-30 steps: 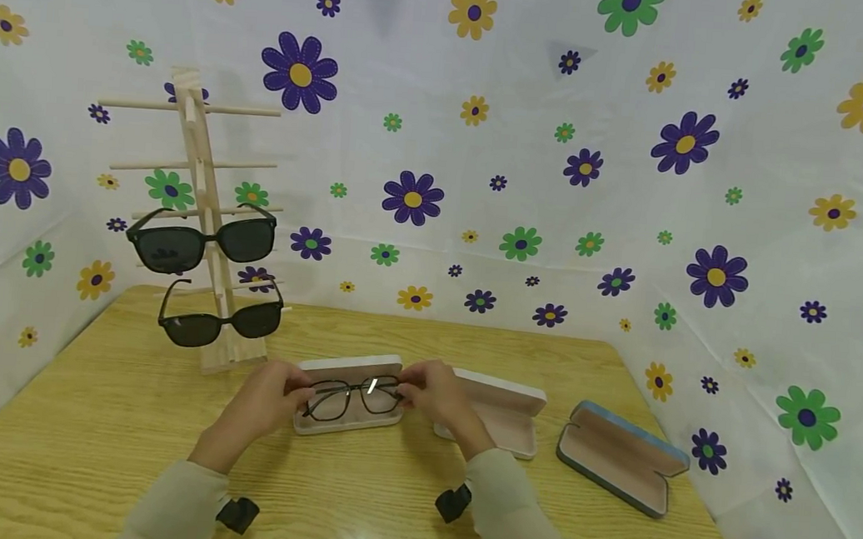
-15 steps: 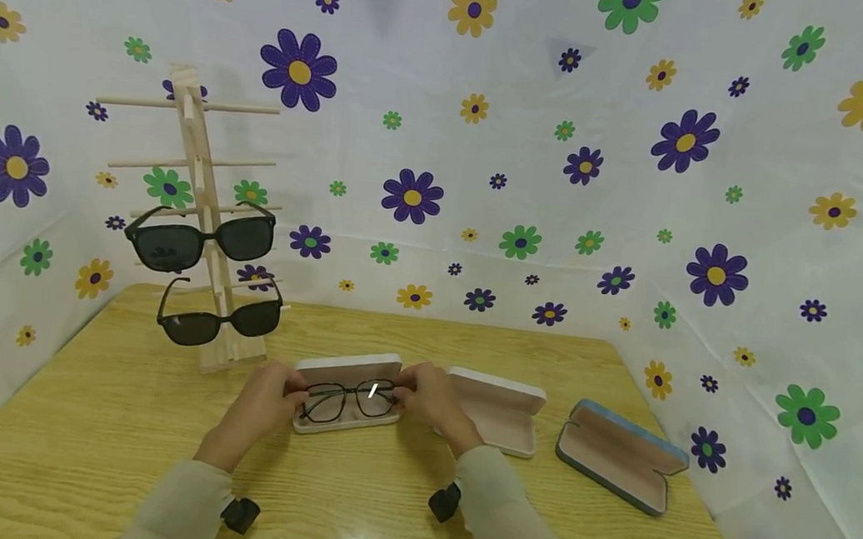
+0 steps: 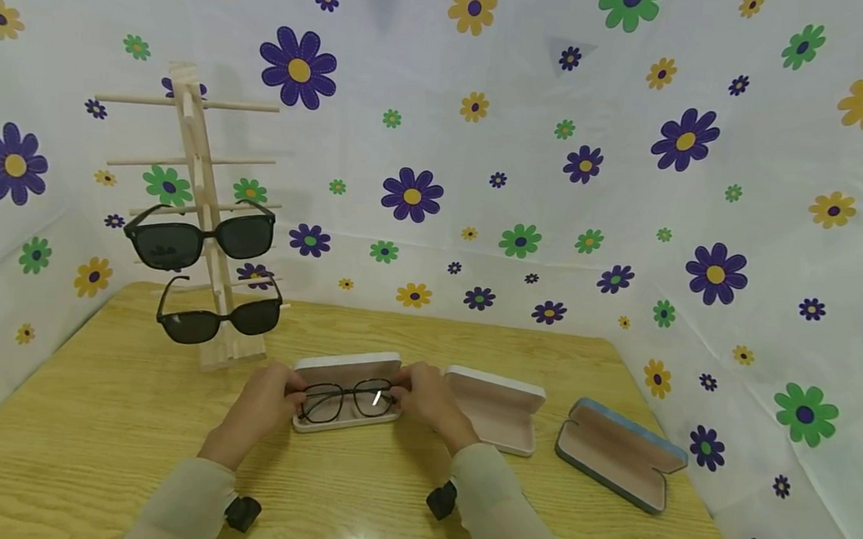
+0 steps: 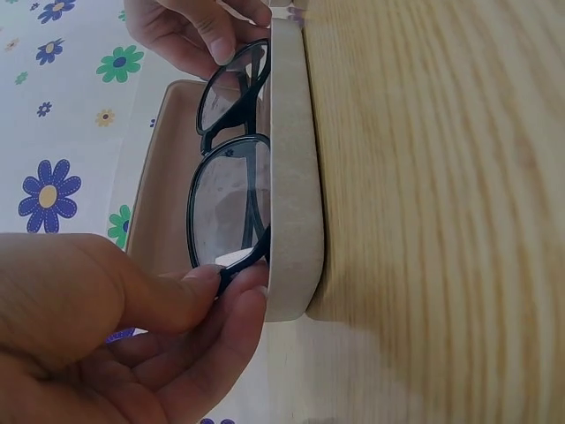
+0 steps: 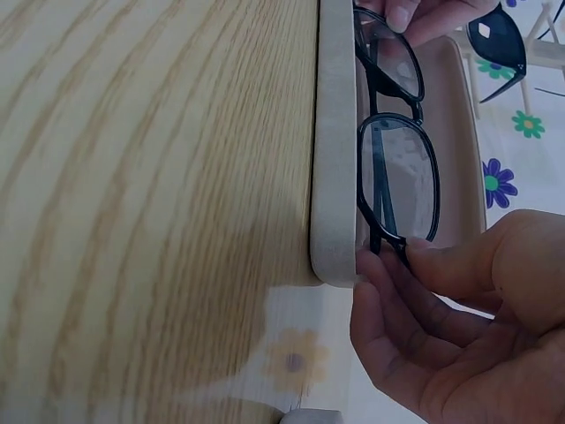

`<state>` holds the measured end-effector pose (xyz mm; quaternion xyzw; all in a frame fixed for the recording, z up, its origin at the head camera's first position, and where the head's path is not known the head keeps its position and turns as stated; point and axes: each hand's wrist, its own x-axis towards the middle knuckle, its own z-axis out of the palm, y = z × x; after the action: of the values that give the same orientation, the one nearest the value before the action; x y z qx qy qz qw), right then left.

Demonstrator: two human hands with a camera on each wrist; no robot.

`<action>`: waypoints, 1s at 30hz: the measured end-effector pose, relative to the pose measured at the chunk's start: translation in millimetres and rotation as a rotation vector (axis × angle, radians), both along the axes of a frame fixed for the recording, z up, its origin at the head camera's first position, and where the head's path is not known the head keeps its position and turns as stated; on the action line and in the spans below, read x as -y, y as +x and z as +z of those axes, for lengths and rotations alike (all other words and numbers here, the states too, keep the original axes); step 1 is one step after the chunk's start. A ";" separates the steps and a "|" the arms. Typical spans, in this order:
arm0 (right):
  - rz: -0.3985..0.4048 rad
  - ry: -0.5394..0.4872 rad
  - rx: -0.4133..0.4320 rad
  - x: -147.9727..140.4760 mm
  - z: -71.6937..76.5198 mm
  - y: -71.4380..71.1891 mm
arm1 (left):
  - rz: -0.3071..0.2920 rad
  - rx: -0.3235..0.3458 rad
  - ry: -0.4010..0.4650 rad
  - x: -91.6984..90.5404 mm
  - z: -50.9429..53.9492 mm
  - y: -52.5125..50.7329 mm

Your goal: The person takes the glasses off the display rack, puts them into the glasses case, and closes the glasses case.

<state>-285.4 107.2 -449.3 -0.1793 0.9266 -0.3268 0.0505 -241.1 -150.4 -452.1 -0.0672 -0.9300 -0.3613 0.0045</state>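
Observation:
In the head view, black-framed eyeglasses (image 3: 323, 405) with clear lenses and folded temples are in an opened pale glasses case (image 3: 349, 367) at the table's middle. My left hand (image 3: 260, 406) pinches the left end of the frame between thumb and fingers, as the left wrist view of the eyeglasses (image 4: 225, 199) shows closely. At the other end my right hand (image 3: 428, 396) pinches the frame, its thumb on the rim in the right wrist view (image 5: 468, 309). The case's front wall hides the lower rims in both wrist views. Whether the frame touches the case bottom, I cannot tell.
Right of my right hand lies a second opened pale case (image 3: 496, 416), then an opened blue-grey case (image 3: 617, 462). A wooden display rack (image 3: 199, 149) stands back left, holding upper sunglasses (image 3: 170, 244) and lower sunglasses (image 3: 190, 326). Flowered cloth (image 3: 513, 75) encloses the wooden table (image 3: 90, 429).
The eyeglasses have sunk slightly deeper into the case, held by both hands throughout. My right hand has shifted a little left. The cases and rack keep their places.

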 end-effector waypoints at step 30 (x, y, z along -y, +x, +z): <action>0.013 0.041 -0.086 1.9 -11.1 -3.0 | 0.060 -0.044 -0.075 -4.8 -5.7 0.4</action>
<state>-288.4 105.3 -460.4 -0.1983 0.9332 -0.2993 0.0166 -240.7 -145.6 -457.8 -0.0471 -0.9442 -0.3242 0.0332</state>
